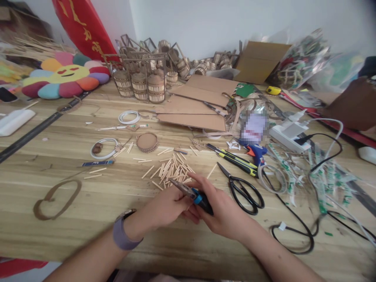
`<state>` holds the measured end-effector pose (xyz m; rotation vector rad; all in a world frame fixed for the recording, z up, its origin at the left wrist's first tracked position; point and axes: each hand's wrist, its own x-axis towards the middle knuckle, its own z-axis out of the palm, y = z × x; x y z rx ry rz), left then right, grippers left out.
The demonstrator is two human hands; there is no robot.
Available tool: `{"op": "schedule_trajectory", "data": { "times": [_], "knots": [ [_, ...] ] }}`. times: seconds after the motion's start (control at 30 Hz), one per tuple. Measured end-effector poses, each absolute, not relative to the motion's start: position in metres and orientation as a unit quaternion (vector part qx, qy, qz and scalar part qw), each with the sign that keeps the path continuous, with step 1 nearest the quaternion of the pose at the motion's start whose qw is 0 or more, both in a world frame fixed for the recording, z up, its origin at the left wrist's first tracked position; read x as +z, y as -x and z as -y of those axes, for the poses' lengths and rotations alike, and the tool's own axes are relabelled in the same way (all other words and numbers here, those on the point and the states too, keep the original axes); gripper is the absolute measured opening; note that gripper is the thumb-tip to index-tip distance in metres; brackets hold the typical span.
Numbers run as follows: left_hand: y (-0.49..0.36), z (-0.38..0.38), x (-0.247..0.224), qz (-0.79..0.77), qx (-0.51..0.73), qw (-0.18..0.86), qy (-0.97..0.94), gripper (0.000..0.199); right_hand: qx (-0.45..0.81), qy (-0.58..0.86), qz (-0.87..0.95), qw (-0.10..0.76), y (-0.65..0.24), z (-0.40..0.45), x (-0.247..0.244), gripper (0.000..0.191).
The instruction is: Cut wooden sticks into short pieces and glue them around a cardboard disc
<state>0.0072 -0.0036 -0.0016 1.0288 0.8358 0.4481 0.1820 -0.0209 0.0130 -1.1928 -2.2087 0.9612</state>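
A pair of long-nose pliers (202, 199) with blue and black handles is in my right hand (223, 213), its jaws pointing up and to the left. My left hand (166, 207), with a mauve-strapped watch on the wrist, is closed right beside the pliers; whatever its fingers hold is hidden. Just beyond both hands lies a loose pile of short wooden sticks (173, 168). Behind the pile sits a small round cardboard disc (147, 141) with a braided rim. Black-handled scissors (243, 194) rest to the right of my right hand.
A yellow-black utility knife (235, 158), a blue glue gun (257, 153), a tape roll (272, 178) and black cable (305, 235) lie on the right. Cardboard sheets (194, 105) and small woven barrels in a frame (141, 84) stand farther back. A brown strip loop (57, 199) lies left.
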Motion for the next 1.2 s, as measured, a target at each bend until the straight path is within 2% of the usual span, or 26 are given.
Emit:
{"op": "schedule_trajectory", "data": {
  "times": [0.13,0.27,0.4,0.53,0.73,0.87,1.0,1.07,1.2],
  "knots": [
    [-0.007,0.002,-0.003,-0.367,0.201,0.79,-0.447,0.031,0.338,0.42,0.805,0.247,-0.185,0.019,0.009,0.064],
    [-0.007,-0.002,-0.002,-0.377,0.251,0.777,-0.438,0.043,0.247,0.436,0.805,0.318,-0.184,0.018,0.006,0.055],
    [-0.008,-0.002,0.0,-0.421,0.312,0.72,-0.455,0.031,0.181,0.466,0.799,0.335,-0.176,0.021,0.001,0.058],
    [-0.011,0.001,-0.002,-0.444,0.31,0.7,-0.466,0.011,0.148,0.467,0.807,0.33,-0.169,0.023,-0.003,0.063],
    [-0.013,0.005,-0.006,-0.44,0.319,0.676,-0.497,0.014,0.129,0.475,0.797,0.348,-0.168,0.022,-0.007,0.058],
    [-0.008,0.001,-0.003,-0.405,0.336,0.701,-0.482,0.022,0.194,0.481,0.785,0.34,-0.174,0.02,-0.001,0.058],
    [0.004,-0.007,0.004,-0.388,0.304,0.741,-0.457,0.036,0.394,0.506,0.717,0.272,-0.19,0.014,0.021,0.044],
    [0.01,-0.01,0.008,-0.39,0.3,0.741,-0.458,0.038,0.492,0.511,0.665,0.233,-0.197,0.012,0.032,0.043],
    [0.015,-0.013,0.014,-0.398,0.299,0.729,-0.469,0.04,0.595,0.502,0.598,0.194,-0.206,0.01,0.044,0.041]
  ]
}}
